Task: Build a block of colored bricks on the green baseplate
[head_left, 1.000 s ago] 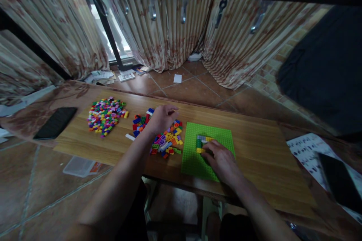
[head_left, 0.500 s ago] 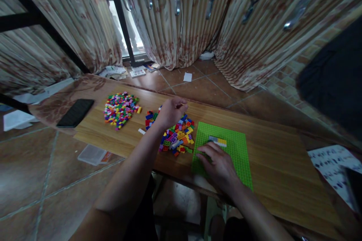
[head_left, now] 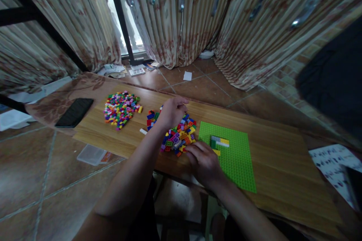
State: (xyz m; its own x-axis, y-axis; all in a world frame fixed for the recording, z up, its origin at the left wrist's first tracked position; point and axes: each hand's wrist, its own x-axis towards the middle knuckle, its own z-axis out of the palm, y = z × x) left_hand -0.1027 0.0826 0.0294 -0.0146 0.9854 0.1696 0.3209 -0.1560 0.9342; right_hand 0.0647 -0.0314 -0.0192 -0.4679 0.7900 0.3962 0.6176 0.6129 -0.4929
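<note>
1. Striped curtains (head_left: 169, 26) hang beyond a tiled floor (head_left: 198, 79); nearer my view, a wooden board (head_left: 277, 150) carries two brick piles and a green baseplate (head_left: 236, 169).
2. I judge the step in hand to be picking through loose bricks; the right hand (head_left: 205, 162) has its fingertips at the near right edge of the larger pile (head_left: 182, 135); its fingers are bent together, yet I cannot tell whether a brick sits between them.
3. Over the far part of that pile I see the left hand (head_left: 172, 113), fingers curled; whether it grips anything is hidden from me.
4. On the baseplate, toward its far left, stands a small group of joined bricks (head_left: 219, 141) in grey, yellow, white and green; a yellow brick (head_left: 216, 152) shows just beside the right hand.
5. As I judge it, the next move calls for a narrow fingertip pinch, since the pile's bricks lie crowded, touching and at mixed angles.
6. Half a second ago the right hand covered part of the baseplate; now it is over at the pile, and the group's green and near yellow bricks are exposed; the left hand looks little changed.
</note>
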